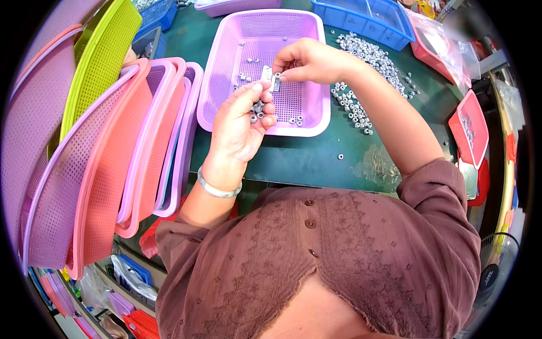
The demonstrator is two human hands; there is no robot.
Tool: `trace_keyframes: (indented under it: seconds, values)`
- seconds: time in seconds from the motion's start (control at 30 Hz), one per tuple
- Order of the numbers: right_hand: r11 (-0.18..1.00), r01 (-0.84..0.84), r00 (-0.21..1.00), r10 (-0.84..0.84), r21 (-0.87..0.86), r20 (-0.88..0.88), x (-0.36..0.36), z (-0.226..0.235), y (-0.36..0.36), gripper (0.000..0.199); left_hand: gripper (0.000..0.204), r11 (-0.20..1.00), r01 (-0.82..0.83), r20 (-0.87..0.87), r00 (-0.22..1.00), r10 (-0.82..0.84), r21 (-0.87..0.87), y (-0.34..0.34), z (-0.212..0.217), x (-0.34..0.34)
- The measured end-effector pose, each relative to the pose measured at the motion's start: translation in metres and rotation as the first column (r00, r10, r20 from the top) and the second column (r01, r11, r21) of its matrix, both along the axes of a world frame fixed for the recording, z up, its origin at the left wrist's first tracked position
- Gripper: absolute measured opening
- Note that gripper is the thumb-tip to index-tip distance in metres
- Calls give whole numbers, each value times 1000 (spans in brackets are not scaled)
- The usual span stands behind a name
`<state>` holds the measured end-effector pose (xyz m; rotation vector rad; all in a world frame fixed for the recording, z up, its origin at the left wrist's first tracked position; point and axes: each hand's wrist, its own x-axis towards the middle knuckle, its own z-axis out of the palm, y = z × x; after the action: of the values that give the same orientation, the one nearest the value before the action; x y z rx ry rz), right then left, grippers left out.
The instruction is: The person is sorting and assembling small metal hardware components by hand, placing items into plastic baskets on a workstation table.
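My left hand [241, 121] is raised over the near rim of a purple perforated basket [223, 62], fingers curled around several small silver nuts [257, 109]. My right hand [307, 61] hovers just above and to the right, pinching a small flat metal piece [275, 81] between thumb and fingers. The two hands almost touch over the basket. A few loose nuts lie on the basket floor. A silver bangle [217, 188] circles my left wrist.
A heap of small silver nuts [367, 68] lies on the green table right of the basket. Stacked pink, purple and green baskets [107, 158] lean at the left. A blue crate [367, 20] stands behind, red trays [468, 127] at the right.
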<state>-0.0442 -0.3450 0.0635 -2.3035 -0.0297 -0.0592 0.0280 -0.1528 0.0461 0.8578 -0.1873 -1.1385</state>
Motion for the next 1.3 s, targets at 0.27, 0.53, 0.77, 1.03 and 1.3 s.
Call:
trace_keyframes:
  seconds: [0.27,0.53,0.77,1.03,1.3]
  values:
    - [820,65,978,-164,569,125,-29,-8,31,17,13,995,93,-2,996,-93,-17,-5,3,-6]
    - [757,90,947,-266,648,180,-39,-12,44,20,6,1000,24,14,1000,-24,-15,-6,8,-15]
    - [701,94,935,-307,707,180,-45,-9,49,20,7,999,32,1,1000,-31,-16,-6,6,-15]
    - [758,115,941,-290,643,174,-45,-8,48,14,14,996,83,13,996,-83,-13,-6,3,-14]
    - [740,122,931,-317,661,182,-46,-12,50,14,14,995,96,12,995,-96,-8,-6,4,-15]
